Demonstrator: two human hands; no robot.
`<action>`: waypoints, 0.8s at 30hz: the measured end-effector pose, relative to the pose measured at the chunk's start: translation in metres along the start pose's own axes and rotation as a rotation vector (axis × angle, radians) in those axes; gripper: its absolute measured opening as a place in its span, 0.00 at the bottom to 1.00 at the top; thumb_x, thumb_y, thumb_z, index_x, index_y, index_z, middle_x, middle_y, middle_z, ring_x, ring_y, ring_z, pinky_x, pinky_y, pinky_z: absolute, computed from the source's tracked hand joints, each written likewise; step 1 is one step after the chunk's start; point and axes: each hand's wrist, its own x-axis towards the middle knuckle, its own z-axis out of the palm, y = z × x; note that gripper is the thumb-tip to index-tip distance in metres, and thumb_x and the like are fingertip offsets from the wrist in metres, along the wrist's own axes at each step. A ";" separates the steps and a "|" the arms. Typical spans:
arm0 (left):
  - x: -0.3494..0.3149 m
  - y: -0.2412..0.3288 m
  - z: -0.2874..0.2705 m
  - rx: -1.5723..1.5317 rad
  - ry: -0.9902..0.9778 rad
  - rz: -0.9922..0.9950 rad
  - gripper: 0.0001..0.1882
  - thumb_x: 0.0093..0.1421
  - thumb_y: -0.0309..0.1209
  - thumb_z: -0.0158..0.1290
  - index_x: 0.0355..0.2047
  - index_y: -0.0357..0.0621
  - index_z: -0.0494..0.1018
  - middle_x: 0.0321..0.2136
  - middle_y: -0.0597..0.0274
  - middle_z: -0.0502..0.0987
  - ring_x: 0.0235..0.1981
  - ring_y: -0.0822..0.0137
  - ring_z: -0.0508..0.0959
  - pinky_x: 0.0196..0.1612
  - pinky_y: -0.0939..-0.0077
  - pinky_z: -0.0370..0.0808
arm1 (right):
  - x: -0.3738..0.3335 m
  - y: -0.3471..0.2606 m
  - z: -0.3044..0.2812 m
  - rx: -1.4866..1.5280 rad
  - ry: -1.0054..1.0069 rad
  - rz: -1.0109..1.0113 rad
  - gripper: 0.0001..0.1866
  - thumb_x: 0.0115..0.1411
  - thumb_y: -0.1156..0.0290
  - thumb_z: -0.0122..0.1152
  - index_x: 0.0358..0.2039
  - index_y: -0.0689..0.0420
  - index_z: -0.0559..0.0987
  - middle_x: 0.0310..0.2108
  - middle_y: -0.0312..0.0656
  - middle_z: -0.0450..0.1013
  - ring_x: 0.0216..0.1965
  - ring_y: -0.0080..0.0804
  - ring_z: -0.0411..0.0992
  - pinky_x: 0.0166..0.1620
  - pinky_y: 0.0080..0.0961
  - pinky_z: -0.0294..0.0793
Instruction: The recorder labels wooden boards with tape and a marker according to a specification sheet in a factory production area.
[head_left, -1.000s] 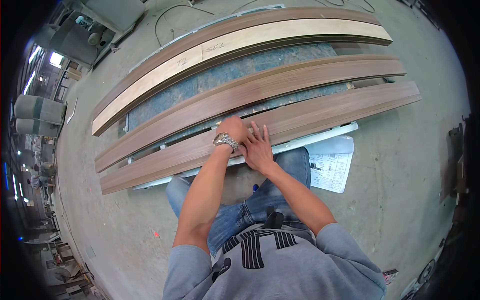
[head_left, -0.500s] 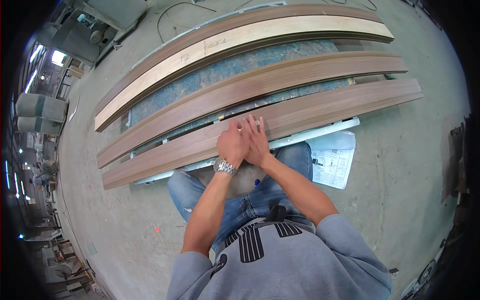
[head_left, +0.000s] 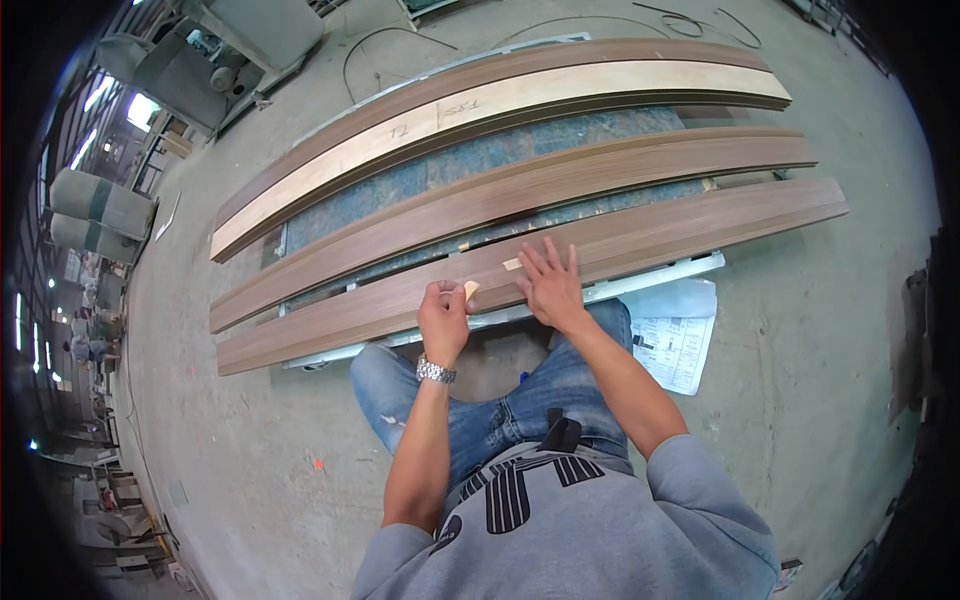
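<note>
My left hand [head_left: 443, 318], with a metal watch on the wrist, pinches a small strip of pale yellow tape [head_left: 471, 290] between thumb and fingers, just above the near edge of the nearest brown wood-grain board [head_left: 660, 223]. On that board's face lies another short strip of pale tape [head_left: 513, 264]. My right hand [head_left: 553, 290] rests beside it, fingers spread and fingertips on the board. Parallel to this one, a second brown board [head_left: 600, 176] lies farther off. Behind that is a board with a pale bare-wood strip [head_left: 560, 82].
Under the boards is a blue mottled surface [head_left: 430, 160] on a light metal frame [head_left: 650, 276]. Printed papers [head_left: 675, 345] lie on the floor by my right knee. A hose [head_left: 375, 45] curls beyond the boards. Machinery [head_left: 190, 85] stands at the far left.
My hands were together on the near board; they have now parted. The left has drawn back toward me with a tape strip, and the right has shifted right, uncovering tape on the board.
</note>
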 end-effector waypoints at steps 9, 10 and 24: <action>0.009 0.006 -0.014 -0.370 -0.168 0.034 0.11 0.67 0.28 0.50 0.47 0.37 0.68 0.29 0.58 0.78 0.22 0.73 0.77 0.26 0.81 0.74 | -0.004 -0.038 -0.006 -0.008 -0.043 0.064 0.30 0.66 0.53 0.47 0.62 0.60 0.69 0.66 0.43 0.61 0.71 0.48 0.48 0.70 0.58 0.39; 0.010 0.005 -0.011 -0.387 -0.137 0.002 0.11 0.67 0.28 0.50 0.47 0.37 0.68 0.29 0.58 0.78 0.22 0.73 0.77 0.26 0.80 0.74 | -0.005 -0.045 -0.002 -0.012 -0.040 0.070 0.30 0.66 0.53 0.47 0.62 0.60 0.69 0.66 0.43 0.61 0.71 0.48 0.48 0.70 0.58 0.39; -0.001 0.016 -0.039 -0.417 -0.122 -0.046 0.12 0.66 0.25 0.51 0.48 0.37 0.68 0.32 0.59 0.80 0.26 0.73 0.78 0.31 0.80 0.75 | -0.007 -0.003 -0.028 0.589 0.006 0.004 0.25 0.66 0.59 0.53 0.59 0.60 0.72 0.59 0.48 0.70 0.62 0.42 0.67 0.65 0.39 0.62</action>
